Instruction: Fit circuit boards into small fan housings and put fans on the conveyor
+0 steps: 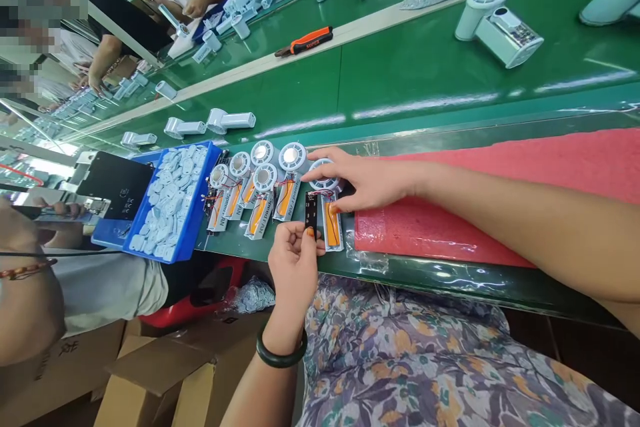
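Observation:
My left hand (pixel 295 260), with a dark green bangle at the wrist, pinches a small black circuit board (pixel 311 210) at the table's near edge. My right hand (pixel 363 180) reaches in from the right, fingers curled over an open white fan half (pixel 325 203) that has an orange battery and red wires inside. To the left of it lie several more open fan halves (pixel 260 190) in a row, each with a round silver fan head and an orange battery.
A blue bin (pixel 167 203) of small white parts stands left of the row. A red mat (pixel 500 193) covers the table to the right. On the green conveyor (pixel 400 73) lie white fan bodies and orange-handled pliers (pixel 305 41). Other people work at the far left.

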`<state>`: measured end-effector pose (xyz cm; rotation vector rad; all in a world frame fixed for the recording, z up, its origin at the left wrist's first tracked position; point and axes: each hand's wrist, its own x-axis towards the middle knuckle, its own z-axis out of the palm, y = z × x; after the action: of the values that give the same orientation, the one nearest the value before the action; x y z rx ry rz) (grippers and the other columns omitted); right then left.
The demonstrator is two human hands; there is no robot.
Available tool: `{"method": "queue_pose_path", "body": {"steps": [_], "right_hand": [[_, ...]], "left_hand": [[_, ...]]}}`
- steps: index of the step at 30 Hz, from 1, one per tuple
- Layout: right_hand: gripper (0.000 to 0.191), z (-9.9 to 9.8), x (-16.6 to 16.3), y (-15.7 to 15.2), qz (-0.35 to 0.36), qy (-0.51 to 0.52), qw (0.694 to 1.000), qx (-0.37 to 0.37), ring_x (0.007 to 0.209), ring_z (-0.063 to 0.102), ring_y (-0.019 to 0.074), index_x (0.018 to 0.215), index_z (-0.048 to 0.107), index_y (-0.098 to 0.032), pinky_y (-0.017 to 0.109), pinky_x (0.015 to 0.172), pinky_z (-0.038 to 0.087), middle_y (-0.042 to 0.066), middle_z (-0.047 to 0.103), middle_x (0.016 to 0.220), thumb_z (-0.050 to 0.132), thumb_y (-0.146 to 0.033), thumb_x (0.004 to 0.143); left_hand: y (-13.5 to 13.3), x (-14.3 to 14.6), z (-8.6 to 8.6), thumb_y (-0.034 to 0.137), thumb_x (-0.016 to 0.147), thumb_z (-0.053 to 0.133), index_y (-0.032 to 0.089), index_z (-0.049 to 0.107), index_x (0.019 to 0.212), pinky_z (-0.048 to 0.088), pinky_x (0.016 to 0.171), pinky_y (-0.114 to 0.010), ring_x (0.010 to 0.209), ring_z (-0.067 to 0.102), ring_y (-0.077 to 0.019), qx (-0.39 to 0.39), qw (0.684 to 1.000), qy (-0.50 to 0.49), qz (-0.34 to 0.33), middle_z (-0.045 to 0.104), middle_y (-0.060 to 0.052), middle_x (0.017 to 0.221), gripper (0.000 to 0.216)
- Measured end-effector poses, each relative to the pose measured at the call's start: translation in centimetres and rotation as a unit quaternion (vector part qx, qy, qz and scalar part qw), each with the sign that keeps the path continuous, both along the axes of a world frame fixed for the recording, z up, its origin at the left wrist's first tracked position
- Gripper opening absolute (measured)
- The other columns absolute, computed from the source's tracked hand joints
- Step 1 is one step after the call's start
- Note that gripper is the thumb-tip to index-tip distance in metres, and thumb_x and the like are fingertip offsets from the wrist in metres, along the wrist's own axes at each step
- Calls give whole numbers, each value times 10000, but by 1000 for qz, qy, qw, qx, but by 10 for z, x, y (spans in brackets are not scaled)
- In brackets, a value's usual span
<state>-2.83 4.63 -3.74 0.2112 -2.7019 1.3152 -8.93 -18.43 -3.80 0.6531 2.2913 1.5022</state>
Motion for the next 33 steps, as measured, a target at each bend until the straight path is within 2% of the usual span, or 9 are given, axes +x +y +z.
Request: {"method": "queue_pose_path", "body": {"steps": [4,8,12,16,20,23,26,29,33], "right_hand": [[698,4,0,5,22,-28,999,-14,1607,161,293,1525,508,-289,515,1298,231,99,246,1700,739,-389,874],[649,4,-2,-8,-33,-13,999,-22,1580,237,291,1458,570,-242,511,1291,258,153,348,1621,748,-442,867],[548,1,-3,-21,-82,-5,996,-33,1502,374,311,1370,613,-281,571,1256,309,125,400,1575,751,-339,843],[551,-1,-3,-25,-111,16,993,-37,1440,449,290,1337,603,-299,550,1223,379,90,482,1506,695,-181,807],[644,1,-5,-26,-129,14,990,-47,1406,488,286,1411,564,-274,505,1207,424,97,506,1488,671,-139,791],[681,3,-6,-27,-130,9,990,-52,1428,470,290,1446,555,-227,462,1213,430,121,495,1507,690,-138,784],[686,2,-6,-28,-130,9,990,-54,1409,491,290,1466,538,-229,473,1196,447,123,487,1523,686,-149,801],[666,-1,-5,-27,-128,26,990,-53,1405,496,286,1457,542,-254,489,1197,441,115,494,1521,675,-145,814],[672,-3,-5,-25,-114,38,992,-41,1434,467,283,1469,530,-261,489,1233,397,114,483,1530,675,-165,820]], "left_hand": [[2,-1,2,377,811,664,220,531,866,601,520,-255,501,658,-129,4,1000,-11,7,623,45,662,212],[1,-3,1,375,817,680,221,522,862,599,523,-244,509,665,-127,3,1000,-9,2,622,48,659,224],[-1,-3,-2,367,852,664,224,519,885,613,537,-257,534,684,-136,-4,1000,12,-9,651,30,697,206],[-3,0,-6,327,900,620,227,527,907,600,524,-245,548,705,-142,5,998,67,-14,668,27,713,137],[-8,-2,-10,263,954,588,215,574,959,593,586,-240,613,736,-139,4,982,188,-25,692,16,783,50],[-13,-10,-10,206,976,578,210,613,1011,594,682,-263,728,751,-146,-1,949,312,-50,709,-18,886,49],[-16,-23,-5,129,956,593,210,633,1032,586,790,-292,873,742,-170,-8,894,436,-106,729,-46,934,118],[-17,-38,7,79,923,612,218,646,1031,577,859,-313,958,730,-185,-25,833,530,-157,753,-73,1002,178],[-15,-63,26,95,881,646,252,696,987,568,897,-392,1010,717,-232,-48,777,604,-170,756,-86,1081,195]]}}
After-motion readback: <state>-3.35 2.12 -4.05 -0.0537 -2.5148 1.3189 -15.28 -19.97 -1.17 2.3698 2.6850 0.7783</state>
